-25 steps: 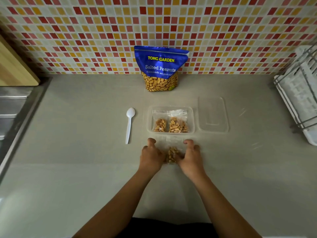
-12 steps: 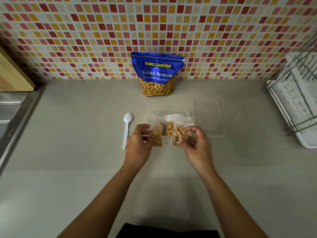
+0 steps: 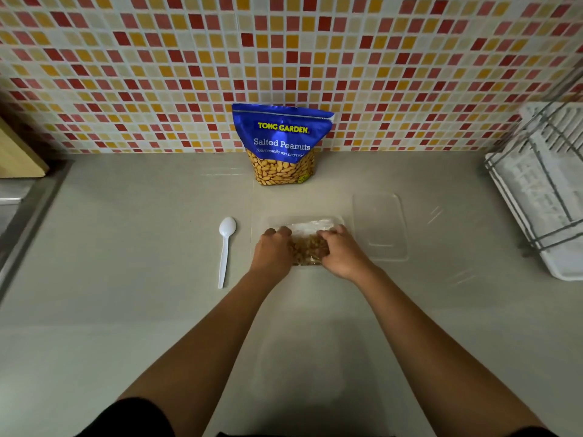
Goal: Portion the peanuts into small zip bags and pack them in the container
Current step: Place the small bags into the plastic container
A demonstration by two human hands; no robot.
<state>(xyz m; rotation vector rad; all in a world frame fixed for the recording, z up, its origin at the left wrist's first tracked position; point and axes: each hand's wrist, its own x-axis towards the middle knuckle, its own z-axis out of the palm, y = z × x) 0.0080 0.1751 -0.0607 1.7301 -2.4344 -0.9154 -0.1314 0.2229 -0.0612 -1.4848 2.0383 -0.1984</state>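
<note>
Small clear zip bags of peanuts (image 3: 307, 249) are now held down inside the clear rectangular plastic container (image 3: 315, 218) on the grey surface (image 3: 126, 231), having been raised in front of it half a second before. The left hand (image 3: 273, 247) and right hand (image 3: 340, 250) are curled over them. Packing is judged nearly complete; the clear plastic lid (image 3: 380, 225) is not yet fitted.

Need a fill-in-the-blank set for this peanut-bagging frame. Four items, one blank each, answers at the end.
1. The blue pouch is labelled Salted ___.
2. The white spoon lies to the ___ of the container.
3. The clear lid lies on the counter to the container's ___.
4. The left hand and right hand grip zip bags inside the container, whose lid is ___.
Missing words: Peanuts; left; right; off.
</note>
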